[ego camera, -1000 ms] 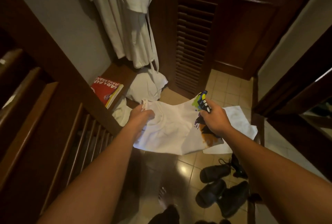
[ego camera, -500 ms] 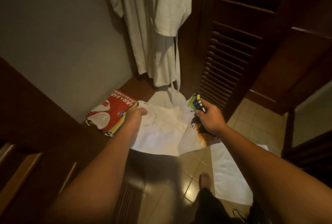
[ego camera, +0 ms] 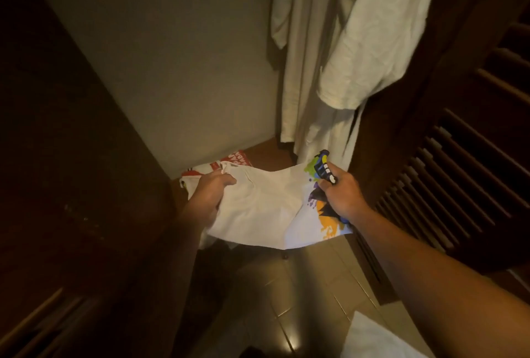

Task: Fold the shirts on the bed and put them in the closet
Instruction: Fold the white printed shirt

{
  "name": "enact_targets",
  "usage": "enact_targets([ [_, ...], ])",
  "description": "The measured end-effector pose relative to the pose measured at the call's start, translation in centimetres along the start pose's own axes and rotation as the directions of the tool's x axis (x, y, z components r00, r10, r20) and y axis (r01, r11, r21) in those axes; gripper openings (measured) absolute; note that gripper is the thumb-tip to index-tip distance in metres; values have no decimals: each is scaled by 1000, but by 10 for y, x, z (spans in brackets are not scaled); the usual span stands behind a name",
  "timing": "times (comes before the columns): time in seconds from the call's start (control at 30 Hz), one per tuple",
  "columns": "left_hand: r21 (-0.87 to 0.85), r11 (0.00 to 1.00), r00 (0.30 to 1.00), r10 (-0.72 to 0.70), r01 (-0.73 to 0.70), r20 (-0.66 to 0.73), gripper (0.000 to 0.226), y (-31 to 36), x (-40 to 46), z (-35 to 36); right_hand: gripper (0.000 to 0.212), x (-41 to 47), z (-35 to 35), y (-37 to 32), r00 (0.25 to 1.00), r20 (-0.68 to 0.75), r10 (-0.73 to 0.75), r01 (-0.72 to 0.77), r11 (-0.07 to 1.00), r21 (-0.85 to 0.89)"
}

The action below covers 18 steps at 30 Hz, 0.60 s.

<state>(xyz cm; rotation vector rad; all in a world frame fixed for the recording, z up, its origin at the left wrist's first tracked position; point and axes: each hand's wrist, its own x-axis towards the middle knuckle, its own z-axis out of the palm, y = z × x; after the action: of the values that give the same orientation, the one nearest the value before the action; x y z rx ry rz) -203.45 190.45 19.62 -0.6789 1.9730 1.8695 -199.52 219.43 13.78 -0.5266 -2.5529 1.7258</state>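
Left hand (ego camera: 210, 194) and right hand (ego camera: 342, 195) each grip the folded shirt (ego camera: 263, 208).

Folded white shirt (ego camera: 266, 205) with a multicolour print (green, purple, orange, black) along its right side, held flat and roughly level in the air over the closet's low wooden shelf (ego camera: 272, 154). Left edge bunched, right edge curled upward, near edge sagging a little. Beneath its far left corner, a red-and-white folded shirt (ego camera: 218, 166) lies on the shelf, mostly hidden. Closet interior: pale back wall, dark louvered door (ego camera: 459, 185) at right.
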Motion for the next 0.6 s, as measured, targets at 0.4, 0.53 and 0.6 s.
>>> enact_targets([
  [0.4,-44,989,986,135,-139,-98,66,-31,139,-36,48,106,79,-17,986,106,-128,137,987,-84],
  [0.53,-100,987,984,111,-125,-136,71,-54,188,-40,49,152,114,12,980,122,-159,172,979,-106],
  [0.6,-145,982,983,101,-124,-154,78,-73,221,-38,48,184,136,42,971,150,-188,203,975,-89],
])
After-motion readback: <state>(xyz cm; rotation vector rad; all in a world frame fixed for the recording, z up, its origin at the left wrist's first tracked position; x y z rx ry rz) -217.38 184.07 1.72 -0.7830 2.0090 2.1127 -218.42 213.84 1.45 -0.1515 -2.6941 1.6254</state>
